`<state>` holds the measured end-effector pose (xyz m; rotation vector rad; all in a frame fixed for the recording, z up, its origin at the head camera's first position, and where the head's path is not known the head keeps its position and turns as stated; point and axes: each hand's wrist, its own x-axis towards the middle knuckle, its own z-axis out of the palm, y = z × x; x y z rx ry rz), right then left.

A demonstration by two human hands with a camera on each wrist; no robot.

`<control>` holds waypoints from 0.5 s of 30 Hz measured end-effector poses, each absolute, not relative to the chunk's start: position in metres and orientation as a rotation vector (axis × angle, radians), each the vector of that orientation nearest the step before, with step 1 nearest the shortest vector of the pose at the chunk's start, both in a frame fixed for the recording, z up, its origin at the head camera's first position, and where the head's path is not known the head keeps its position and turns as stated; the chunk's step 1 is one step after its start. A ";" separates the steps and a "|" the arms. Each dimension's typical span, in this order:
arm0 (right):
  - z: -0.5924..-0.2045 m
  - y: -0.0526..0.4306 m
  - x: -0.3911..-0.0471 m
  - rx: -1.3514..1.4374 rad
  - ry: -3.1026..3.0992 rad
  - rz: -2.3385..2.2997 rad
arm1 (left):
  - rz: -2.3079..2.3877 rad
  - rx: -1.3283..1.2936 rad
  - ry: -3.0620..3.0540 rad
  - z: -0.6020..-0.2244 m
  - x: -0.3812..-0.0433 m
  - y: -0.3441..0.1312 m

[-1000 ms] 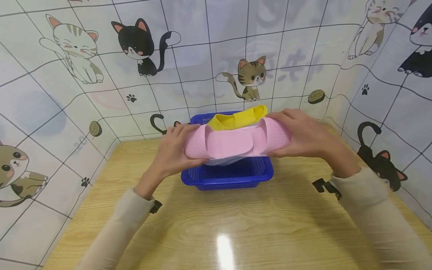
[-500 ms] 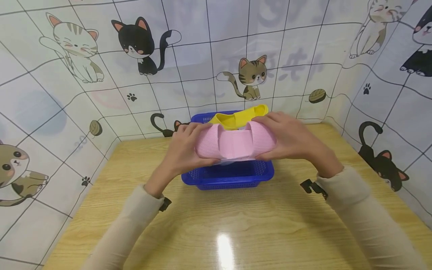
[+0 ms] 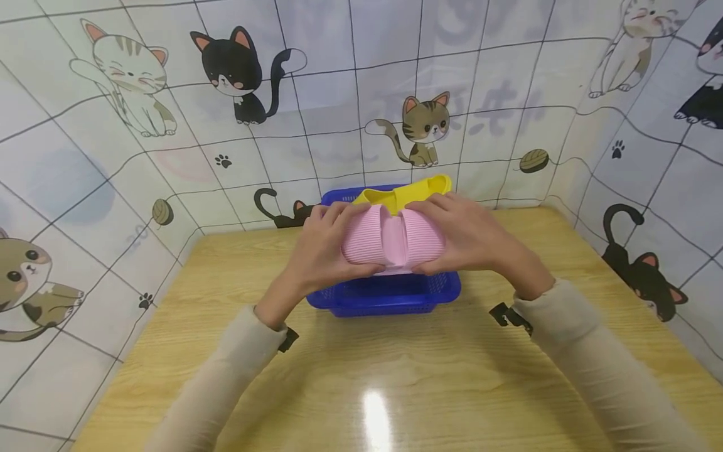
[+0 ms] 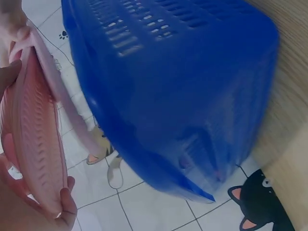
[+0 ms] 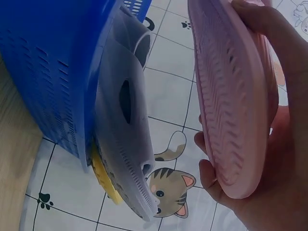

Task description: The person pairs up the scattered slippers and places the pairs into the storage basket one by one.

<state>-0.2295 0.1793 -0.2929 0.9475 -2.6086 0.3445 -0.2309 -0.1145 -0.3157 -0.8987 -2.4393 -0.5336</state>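
Note:
Over the blue basket (image 3: 384,306), two pink slippers with ribbed straps are held end to end, their soles overlapping between the straps. My left hand (image 3: 321,251) grips the left pink slipper (image 3: 364,240) around its strap, thumb underneath. The right pink slipper (image 3: 425,238) is gripped the same way by my right hand (image 3: 471,237). In the right wrist view, the wavy-patterned sole of a pink slipper (image 5: 231,101) faces the basket, fingers wrapped on its far side. The left wrist view has pink slipper soles (image 4: 41,130) at its left edge, beside the basket's wall.
A yellow slipper (image 3: 403,194) lies across the back of the basket. A grey slipper (image 5: 127,106) rests at the basket's rim in the right wrist view. The wooden table (image 3: 429,376) meets a cat-print wall covering (image 3: 333,113) behind and at both sides.
Both hands have moved toward each other, sliding the two pink slippers together, so their straps now stand close and less sole shows between them. The basket and yellow slipper have stayed put.

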 end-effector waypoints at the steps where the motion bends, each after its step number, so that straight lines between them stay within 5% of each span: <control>1: -0.293 0.178 -0.229 0.949 -2.607 0.342 | -0.538 -0.911 -2.429 -0.315 -0.231 -0.112; 15: -0.294 0.174 -0.230 0.916 -2.585 0.293 | -0.579 -0.937 -2.374 -0.318 -0.234 -0.092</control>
